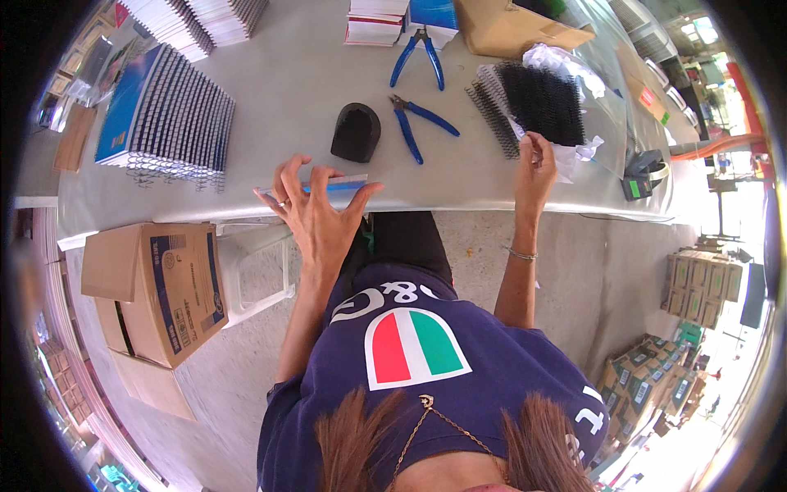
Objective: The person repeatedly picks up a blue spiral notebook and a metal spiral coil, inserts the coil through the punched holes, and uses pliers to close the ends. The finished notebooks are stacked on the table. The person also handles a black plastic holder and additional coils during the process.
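My left hand (316, 209) is closed around a thin booklet (343, 186) with a blue side, held on edge at the front of the table. At the right, my right hand (535, 164) has its thumb and fingers pinched together at the near edge of a pile of black spiral binding coils (545, 102). Whether a coil is between those fingertips is too small to tell. Between the hands lie a pair of blue-handled cutting pliers (418, 127) with spread handles and a black rounded block (357, 131). A second pair of blue-handled pliers (420, 59) lies farther back.
A tall stack of spiral-bound notebooks (176, 115) stands at the table's left, coil ends sticking out. More books (375, 23) are at the back, beside a cardboard box (525, 29). Crumpled white paper (566, 61) surrounds the coils. An open carton (160, 287) and white stool (258, 271) stand below.
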A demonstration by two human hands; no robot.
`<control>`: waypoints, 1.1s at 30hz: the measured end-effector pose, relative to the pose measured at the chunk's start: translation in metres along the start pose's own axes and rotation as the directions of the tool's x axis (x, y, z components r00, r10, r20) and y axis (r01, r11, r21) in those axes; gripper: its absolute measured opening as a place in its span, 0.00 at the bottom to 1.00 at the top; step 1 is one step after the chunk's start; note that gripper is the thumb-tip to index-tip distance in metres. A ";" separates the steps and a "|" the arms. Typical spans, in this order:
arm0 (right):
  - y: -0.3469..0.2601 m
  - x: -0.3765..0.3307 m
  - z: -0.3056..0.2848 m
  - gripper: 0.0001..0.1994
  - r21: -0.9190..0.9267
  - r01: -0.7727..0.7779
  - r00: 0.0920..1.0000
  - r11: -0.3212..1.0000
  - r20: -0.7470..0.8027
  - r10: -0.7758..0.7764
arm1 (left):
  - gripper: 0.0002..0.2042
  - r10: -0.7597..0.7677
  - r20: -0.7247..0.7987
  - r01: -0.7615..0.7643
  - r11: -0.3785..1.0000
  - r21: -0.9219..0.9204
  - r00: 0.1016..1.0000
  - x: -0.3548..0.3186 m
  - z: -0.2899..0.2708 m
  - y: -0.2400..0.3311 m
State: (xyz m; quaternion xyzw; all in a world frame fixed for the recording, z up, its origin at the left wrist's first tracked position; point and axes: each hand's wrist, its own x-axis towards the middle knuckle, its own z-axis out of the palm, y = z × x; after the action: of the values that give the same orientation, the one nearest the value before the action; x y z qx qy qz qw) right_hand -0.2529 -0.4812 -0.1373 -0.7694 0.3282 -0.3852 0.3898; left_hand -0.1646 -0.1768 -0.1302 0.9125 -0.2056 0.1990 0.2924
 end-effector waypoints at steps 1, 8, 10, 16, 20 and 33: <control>0.002 0.002 0.000 0.12 0.115 0.006 1.000 0.993 -0.004 -0.006 | 0.25 -0.002 -0.006 0.002 1.000 0.005 1.000 0.000 0.002 0.000; -0.053 0.001 0.000 0.15 0.782 -0.091 0.991 0.617 0.129 -0.018 | 0.22 0.016 -0.039 -0.017 1.000 -0.006 0.999 0.003 0.003 0.000; -0.077 -0.003 0.005 0.15 0.786 -0.035 0.978 0.617 0.154 -0.140 | 0.21 0.010 -0.028 -0.010 1.000 -0.005 1.000 0.004 0.003 0.001; -0.103 -0.052 0.043 0.08 0.319 0.162 0.682 0.934 0.647 -0.339 | 0.20 0.006 -0.046 -0.006 1.000 0.003 0.999 0.007 0.000 0.004; -0.111 -0.067 0.056 0.08 0.290 0.199 0.594 0.936 0.724 -0.351 | 0.20 0.009 -0.057 -0.009 1.000 -0.015 0.998 0.007 0.002 0.004; -0.114 -0.075 0.065 0.11 0.345 0.279 0.651 0.896 0.618 -0.440 | 0.21 0.008 0.015 -0.007 1.000 -0.008 1.000 0.006 0.002 0.000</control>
State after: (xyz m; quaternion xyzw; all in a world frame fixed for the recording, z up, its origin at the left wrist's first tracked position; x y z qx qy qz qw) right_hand -0.2108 -0.3433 -0.0909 -0.8579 -0.0429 -0.1789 0.4797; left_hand -0.1594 -0.1795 -0.1284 0.9120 -0.2119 0.1926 0.2936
